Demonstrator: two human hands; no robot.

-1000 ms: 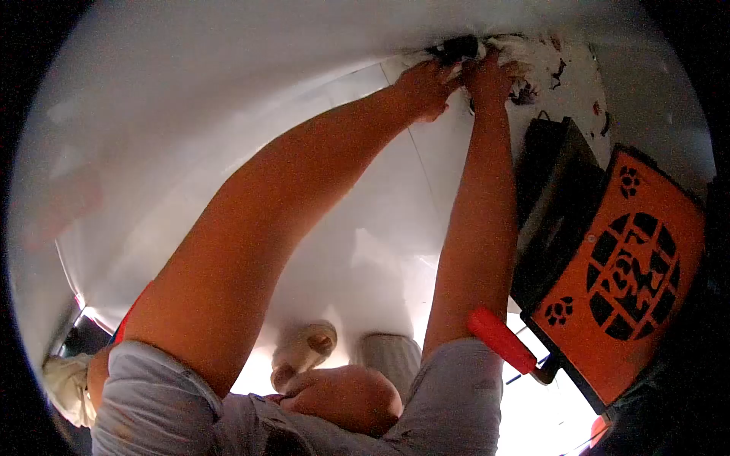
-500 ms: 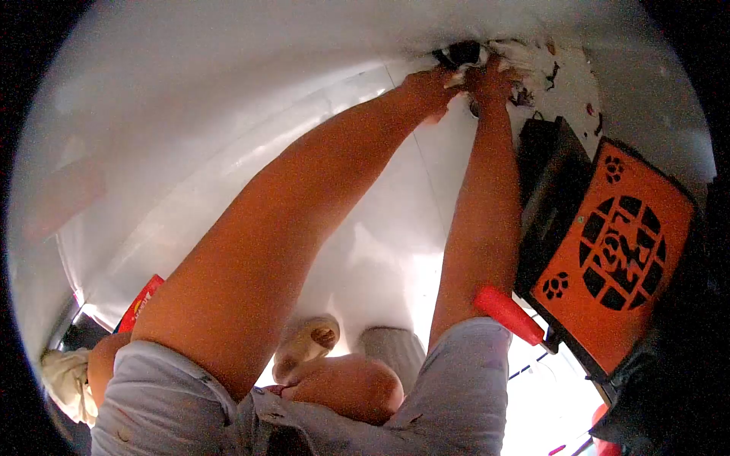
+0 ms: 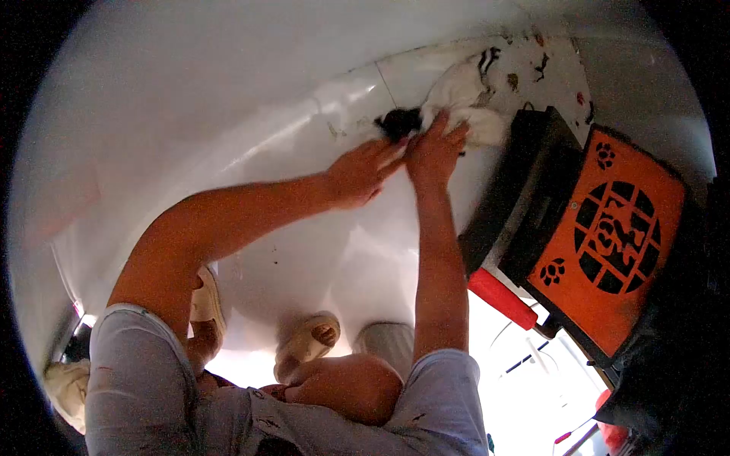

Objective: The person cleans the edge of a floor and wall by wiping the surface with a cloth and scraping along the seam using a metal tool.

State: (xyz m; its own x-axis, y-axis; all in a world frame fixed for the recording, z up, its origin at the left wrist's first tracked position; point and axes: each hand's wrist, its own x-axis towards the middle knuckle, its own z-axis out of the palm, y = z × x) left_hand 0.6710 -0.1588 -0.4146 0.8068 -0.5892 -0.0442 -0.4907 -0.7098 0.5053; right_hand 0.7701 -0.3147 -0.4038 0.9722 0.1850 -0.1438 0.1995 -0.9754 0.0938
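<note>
A soft, crumpled bundle of white and black, cloth-like (image 3: 468, 97), lies on the pale floor ahead. Its dark part (image 3: 399, 124) is at the left end, and black streaks mark the far side. My right hand (image 3: 435, 156) presses on the near edge of the bundle, fingers bent over the white material. My left hand (image 3: 366, 173) comes in from the left, its fingertips at the dark part, close beside my right hand. What lies under both sets of fingers is partly hidden.
Dark scraps (image 3: 541, 67) are scattered on the floor by the far wall. At right stand a black box (image 3: 525, 186) and an orange panel (image 3: 620, 235) with cut-out patterns. A red handle (image 3: 502, 298) juts out near my right forearm. A beige slipper (image 3: 308, 346) is below.
Both hands have drawn nearer and to the left, the white and black bundle shifting with them. My left elbow now bends outward. More dark scraps show near the far wall.
</note>
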